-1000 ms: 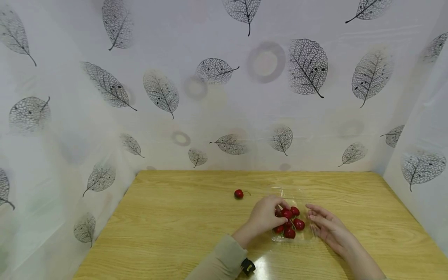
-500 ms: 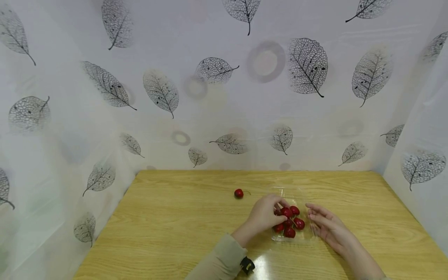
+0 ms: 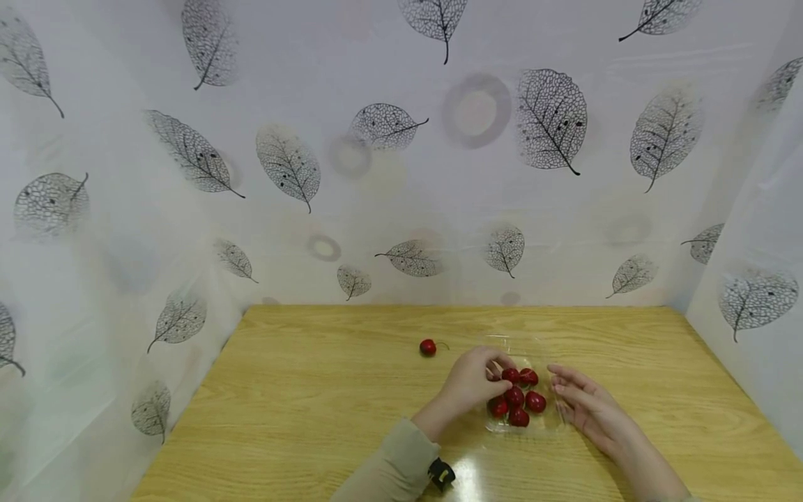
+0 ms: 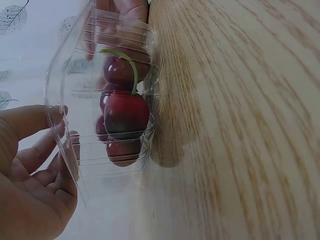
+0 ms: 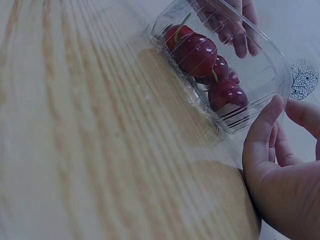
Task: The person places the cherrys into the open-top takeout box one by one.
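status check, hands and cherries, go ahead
Left hand at clear plastic tray; right hand open beside it. Red cherries inside. One stray cherry on wooden table.

The left hand (image 3: 475,382) has pulled back a little from the cherries (image 3: 517,397) in the clear box (image 3: 502,425). More of the red cherries show now, and they have shifted a bit.

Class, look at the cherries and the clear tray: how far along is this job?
Mostly done: several cherries already lie in the tray. In hand: the left hand reaches among them at the tray's left side, while the right hand rests open against its right side. Left: one loose cherry on the table, apart from the tray.
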{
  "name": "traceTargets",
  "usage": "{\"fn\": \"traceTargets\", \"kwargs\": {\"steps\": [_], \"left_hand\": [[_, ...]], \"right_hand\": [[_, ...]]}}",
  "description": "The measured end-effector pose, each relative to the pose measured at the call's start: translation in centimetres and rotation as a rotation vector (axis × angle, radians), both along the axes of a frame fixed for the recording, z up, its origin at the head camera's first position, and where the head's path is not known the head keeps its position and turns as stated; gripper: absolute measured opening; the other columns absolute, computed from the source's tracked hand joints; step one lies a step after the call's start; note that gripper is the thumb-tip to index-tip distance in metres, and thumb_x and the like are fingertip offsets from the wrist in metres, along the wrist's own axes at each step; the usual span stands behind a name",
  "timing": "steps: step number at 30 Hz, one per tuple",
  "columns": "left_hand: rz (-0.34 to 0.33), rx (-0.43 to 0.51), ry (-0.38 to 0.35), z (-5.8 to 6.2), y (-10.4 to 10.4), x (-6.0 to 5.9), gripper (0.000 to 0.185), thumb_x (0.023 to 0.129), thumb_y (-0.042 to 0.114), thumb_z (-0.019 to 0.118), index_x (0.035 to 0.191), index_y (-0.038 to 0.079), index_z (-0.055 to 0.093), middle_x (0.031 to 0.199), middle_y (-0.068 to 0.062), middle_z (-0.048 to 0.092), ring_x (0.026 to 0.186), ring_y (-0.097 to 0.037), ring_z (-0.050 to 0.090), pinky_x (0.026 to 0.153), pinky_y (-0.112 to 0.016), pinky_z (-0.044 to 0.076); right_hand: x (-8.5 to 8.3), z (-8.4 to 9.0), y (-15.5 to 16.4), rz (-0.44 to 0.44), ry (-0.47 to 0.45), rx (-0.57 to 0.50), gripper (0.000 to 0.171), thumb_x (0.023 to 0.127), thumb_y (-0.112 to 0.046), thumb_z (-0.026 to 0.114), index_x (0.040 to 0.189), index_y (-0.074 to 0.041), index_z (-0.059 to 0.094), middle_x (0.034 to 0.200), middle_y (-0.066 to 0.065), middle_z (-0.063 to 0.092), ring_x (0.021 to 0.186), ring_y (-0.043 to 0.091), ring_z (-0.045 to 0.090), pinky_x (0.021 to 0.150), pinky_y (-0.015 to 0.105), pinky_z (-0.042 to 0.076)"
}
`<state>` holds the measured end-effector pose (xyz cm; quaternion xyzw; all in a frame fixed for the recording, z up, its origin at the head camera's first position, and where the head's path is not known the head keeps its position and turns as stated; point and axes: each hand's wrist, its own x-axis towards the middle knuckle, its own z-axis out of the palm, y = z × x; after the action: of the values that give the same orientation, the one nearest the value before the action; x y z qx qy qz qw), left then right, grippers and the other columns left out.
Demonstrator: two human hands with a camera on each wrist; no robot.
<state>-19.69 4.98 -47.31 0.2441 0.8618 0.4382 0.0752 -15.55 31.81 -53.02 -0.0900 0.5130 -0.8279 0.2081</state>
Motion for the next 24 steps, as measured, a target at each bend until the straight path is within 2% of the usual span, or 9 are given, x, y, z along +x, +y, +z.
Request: {"fn": "traceTargets", "kwargs": {"steps": [5,12,18,24], "left_hand": [[-0.018,0.034,-0.001,-0.11,-0.06,-0.23,0.023,0.091,0.004,0.083,0.112,0.005,0.076,0.109,-0.010,0.075,0.085,-0.006,0.064,0.075,-0.012,0.051],[-0.018,0.086,-0.047,0.14,-0.21,-0.51,0.023,0.092,0.002,0.080,0.115,0.003,0.076,0.111,-0.011,0.077,0.085,-0.002,0.064,0.077,-0.011,0.052],[-0.027,0.118,-0.046,0.38,-0.49,-0.64,0.022,0.093,-0.001,0.078,0.114,0.001,0.075,0.113,-0.013,0.077,0.087,-0.006,0.068,0.078,-0.011,0.053],[-0.004,0.132,-0.073,0.61,-0.77,-0.85,0.020,0.093,0.001,0.078,0.113,0.003,0.076,0.109,-0.011,0.078,0.083,0.001,0.064,0.075,-0.012,0.054]], "right_hand": [[-0.04,-0.10,0.02,0.001,0.001,-0.019,0.048,0.113,-0.001,0.039,0.131,-0.031,0.070,0.122,-0.014,0.067,0.111,0.000,0.064,0.094,0.017,0.057],[0.02,0.00,0.00,-0.008,-0.017,0.001,0.047,0.113,-0.002,0.040,0.130,-0.033,0.070,0.123,-0.016,0.066,0.112,-0.001,0.064,0.094,0.018,0.056],[0.05,0.09,-0.02,-0.017,-0.033,0.019,0.046,0.113,-0.003,0.040,0.129,-0.035,0.070,0.124,-0.018,0.066,0.113,-0.002,0.063,0.094,0.018,0.056],[0.07,0.17,-0.02,-0.023,-0.047,0.042,0.046,0.113,-0.004,0.041,0.128,-0.037,0.070,0.124,-0.019,0.066,0.113,-0.002,0.063,0.095,0.018,0.056]]}}
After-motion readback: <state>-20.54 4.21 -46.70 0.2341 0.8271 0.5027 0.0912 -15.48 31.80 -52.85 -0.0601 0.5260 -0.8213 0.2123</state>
